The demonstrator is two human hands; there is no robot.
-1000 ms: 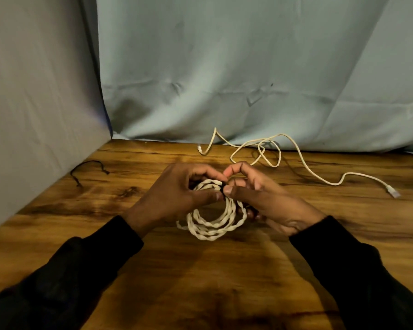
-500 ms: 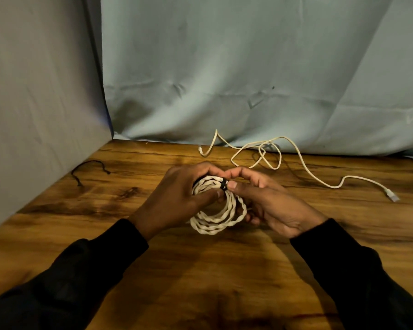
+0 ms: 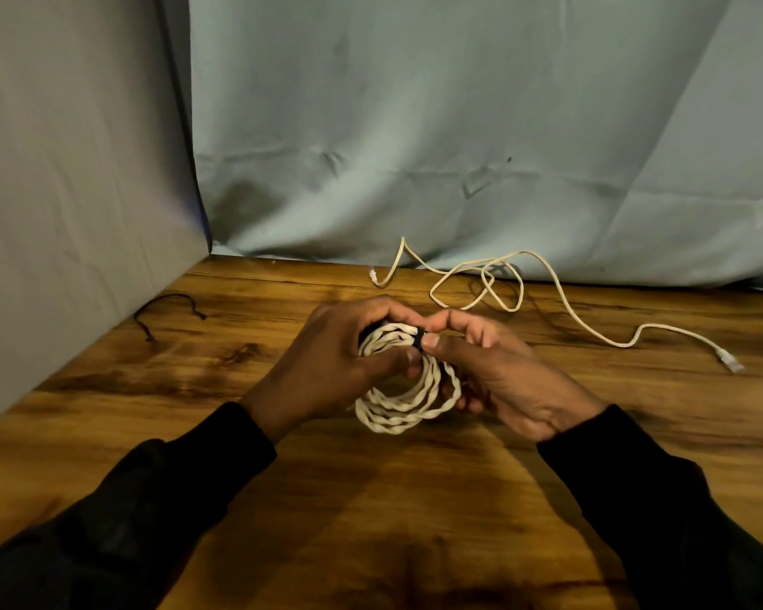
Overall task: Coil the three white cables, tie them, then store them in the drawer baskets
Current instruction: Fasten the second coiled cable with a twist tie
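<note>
Coiled white cable (image 3: 408,389) held above the table (image 3: 371,521) at centre, gripped by left hand (image 3: 340,367) and right hand (image 3: 498,380), thumbs pinching the black tie (image 3: 418,335) at its far edge. Loose white cable (image 3: 560,297) far right, nearer the right hand.

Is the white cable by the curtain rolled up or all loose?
Loose. The far white cable sprawls untied across the table.

Two white cables: one coiled cable (image 3: 408,389); one loose cable (image 3: 560,297); one black tie (image 3: 168,308); two hands.
</note>
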